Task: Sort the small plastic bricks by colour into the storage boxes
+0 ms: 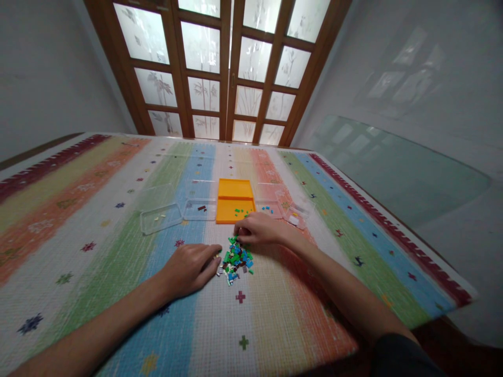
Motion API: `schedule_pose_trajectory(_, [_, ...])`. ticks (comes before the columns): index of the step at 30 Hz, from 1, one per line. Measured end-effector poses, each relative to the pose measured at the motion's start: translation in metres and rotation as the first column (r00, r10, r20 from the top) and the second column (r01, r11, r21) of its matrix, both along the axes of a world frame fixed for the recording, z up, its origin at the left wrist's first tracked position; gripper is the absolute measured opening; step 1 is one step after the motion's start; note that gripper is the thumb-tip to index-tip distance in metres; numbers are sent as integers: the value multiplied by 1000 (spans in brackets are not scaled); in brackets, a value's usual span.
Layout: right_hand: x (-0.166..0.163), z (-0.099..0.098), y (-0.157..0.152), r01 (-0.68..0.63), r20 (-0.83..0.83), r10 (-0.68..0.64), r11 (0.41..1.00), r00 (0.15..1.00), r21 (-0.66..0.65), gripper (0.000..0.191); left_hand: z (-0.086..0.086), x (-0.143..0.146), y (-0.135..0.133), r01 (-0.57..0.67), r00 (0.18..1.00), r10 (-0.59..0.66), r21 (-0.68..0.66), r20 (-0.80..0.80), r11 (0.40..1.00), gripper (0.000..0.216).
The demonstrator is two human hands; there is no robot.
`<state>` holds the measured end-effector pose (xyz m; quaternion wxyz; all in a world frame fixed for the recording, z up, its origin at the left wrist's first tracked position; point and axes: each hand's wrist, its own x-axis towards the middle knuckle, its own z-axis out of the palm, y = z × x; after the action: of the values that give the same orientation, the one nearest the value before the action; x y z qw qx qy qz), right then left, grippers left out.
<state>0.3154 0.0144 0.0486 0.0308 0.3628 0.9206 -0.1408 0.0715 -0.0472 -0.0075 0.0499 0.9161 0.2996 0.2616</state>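
A mixed pile of small building bricks (pixel 237 257) in green, blue, brown, white and grey lies on the striped tablecloth. My left hand (pixel 192 268) rests at the pile's left edge, thumb and forefinger apart beside the bricks. At the far edge of the pile, my right hand (pixel 259 229) has its fingers curled together; whatever is between them is hidden. Just beyond it stands an open orange box (pixel 223 212) with several green bricks (pixel 238 212) inside, partly covered by the right hand.
Left of the orange box, one clear tray (pixel 143 225) holds cream pieces and another clear tray (pixel 189 216) dark brown ones. To its right, a clear tray (pixel 271 214) holds blue pieces; a further small tray (pixel 301 224) holds white and yellow ones. Wooden glass-paned doors (pixel 228 68) stand behind the table.
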Motion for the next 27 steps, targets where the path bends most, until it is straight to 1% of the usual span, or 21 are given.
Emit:
schedule_pose_trajectory(5, [1, 6, 1, 40, -29, -39, 998, 999, 38, 19, -1, 0, 0, -6, 1000, 6, 4, -2, 1000, 25])
schedule_pose_trajectory(11, [16, 14, 9, 119, -153, -103, 988, 983, 101, 19, -2, -1, 0, -11, 1000, 11, -12, -12, 1000, 27])
schedule_pose_trajectory(16, [26, 4, 19, 244, -214, -211, 959, 954, 144, 22, -1, 0, 0, 4, 1000, -4, -17, 12, 1000, 28])
schedule_pose_trajectory(21, [25, -7, 25, 285, -200, -254, 947, 946, 148, 24, -2, 0, 1, 9, 1000, -9, 3, 8, 1000, 27])
schedule_pose_trajectory(27, [22, -3, 22, 301, -166, -276, 942, 947, 149, 32, -2, -1, 2, 7, 1000, -7, -17, 7, 1000, 25])
